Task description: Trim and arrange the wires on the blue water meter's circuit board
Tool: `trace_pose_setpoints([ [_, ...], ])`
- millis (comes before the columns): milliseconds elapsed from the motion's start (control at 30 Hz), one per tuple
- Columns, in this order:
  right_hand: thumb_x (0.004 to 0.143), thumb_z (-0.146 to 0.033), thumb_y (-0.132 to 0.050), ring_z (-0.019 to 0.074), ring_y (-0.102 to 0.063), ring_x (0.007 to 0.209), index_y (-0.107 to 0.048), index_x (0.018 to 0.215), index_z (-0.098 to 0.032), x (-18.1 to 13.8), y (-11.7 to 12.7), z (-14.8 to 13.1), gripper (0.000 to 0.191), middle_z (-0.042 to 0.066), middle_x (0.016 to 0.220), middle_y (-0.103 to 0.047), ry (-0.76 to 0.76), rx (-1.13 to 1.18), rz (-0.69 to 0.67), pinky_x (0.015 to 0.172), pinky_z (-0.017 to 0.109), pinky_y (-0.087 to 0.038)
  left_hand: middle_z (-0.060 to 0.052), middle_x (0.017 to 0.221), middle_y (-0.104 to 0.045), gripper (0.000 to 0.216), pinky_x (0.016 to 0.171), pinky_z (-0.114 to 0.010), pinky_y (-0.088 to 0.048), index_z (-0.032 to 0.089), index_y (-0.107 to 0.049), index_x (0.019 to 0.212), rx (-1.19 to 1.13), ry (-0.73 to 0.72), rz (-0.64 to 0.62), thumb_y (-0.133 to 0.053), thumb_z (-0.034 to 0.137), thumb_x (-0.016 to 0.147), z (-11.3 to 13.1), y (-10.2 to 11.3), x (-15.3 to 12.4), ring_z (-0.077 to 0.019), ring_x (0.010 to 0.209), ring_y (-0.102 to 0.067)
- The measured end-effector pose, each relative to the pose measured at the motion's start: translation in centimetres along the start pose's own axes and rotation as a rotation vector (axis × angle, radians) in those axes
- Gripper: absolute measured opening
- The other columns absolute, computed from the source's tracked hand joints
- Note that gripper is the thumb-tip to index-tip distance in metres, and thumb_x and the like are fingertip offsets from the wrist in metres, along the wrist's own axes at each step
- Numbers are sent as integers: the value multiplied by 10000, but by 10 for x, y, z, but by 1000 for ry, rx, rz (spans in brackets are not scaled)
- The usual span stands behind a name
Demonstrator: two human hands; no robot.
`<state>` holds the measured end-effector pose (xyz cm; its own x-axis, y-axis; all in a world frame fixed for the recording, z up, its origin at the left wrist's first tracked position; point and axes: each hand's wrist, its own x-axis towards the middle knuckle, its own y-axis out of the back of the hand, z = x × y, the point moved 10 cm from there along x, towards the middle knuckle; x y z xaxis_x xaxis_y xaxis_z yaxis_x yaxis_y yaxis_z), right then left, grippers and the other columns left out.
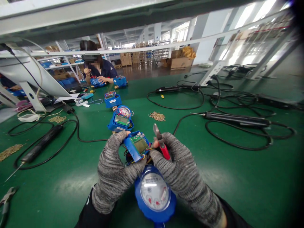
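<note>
Both my hands wear grey knit gloves. My left hand (114,172) grips a blue electronics module (136,148) with a green circuit board, tilted up over a round blue water meter (154,193) with a white dial. My right hand (177,167) holds red-handled pliers (161,142), tips pointing up, while its fingers touch the module's wires. The meter sits close to my body between my wrists.
More blue meters (120,120) stand in a row up the green table (71,177). Electric screwdrivers with black cables lie at left (40,147) and right (235,118). Piles of small screws (157,116) lie around. Another person (98,68) works at the far end. Cutters (6,199) lie at bottom left.
</note>
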<state>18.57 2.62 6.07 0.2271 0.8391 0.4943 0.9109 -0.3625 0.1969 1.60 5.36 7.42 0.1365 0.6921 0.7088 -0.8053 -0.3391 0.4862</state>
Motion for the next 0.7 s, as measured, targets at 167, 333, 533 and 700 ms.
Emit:
trace_pose_setpoints([
  [167, 818, -148, -549, 124, -599, 666, -556, 844, -222, 4, 0, 1, 79, -35, 781, -618, -13, -98, -60, 555, 206, -495, -89, 1146, -653, 626, 958, -481, -527, 214, -539, 1182, -165, -13, -109, -828, 339, 640, -4, -6, 0, -277, 1069, -639],
  [333, 792, -177, -506, 168, -618, 694, -567, 865, -214, 6, -3, -7, 102, 0, 799, -639, 38, -272, -124, 609, 289, -500, -68, 1213, -623, 697, 983, -436, -518, 262, -510, 1250, -295, -84, -156, -835, 254, 633, -1, -13, -7, -254, 1112, -618],
  [533, 841, -284, -563, 182, -604, 691, -560, 942, -238, -9, 23, 4, 111, -12, 814, -620, -9, -413, -122, 619, 335, -510, -83, 1205, -612, 710, 1004, -491, -485, 241, -506, 1250, -172, -101, -62, -837, 246, 622, 1, -7, -7, -277, 1141, -591],
  [700, 862, -320, -530, 251, -646, 793, -573, 1039, -207, -30, 42, -7, 215, 64, 916, -652, 222, -659, -112, 664, 422, -557, -61, 1195, -610, 748, 990, -468, -482, 257, -484, 1277, -81, -249, 9, -837, 270, 618, 18, 4, -4, -258, 1120, -589],
])
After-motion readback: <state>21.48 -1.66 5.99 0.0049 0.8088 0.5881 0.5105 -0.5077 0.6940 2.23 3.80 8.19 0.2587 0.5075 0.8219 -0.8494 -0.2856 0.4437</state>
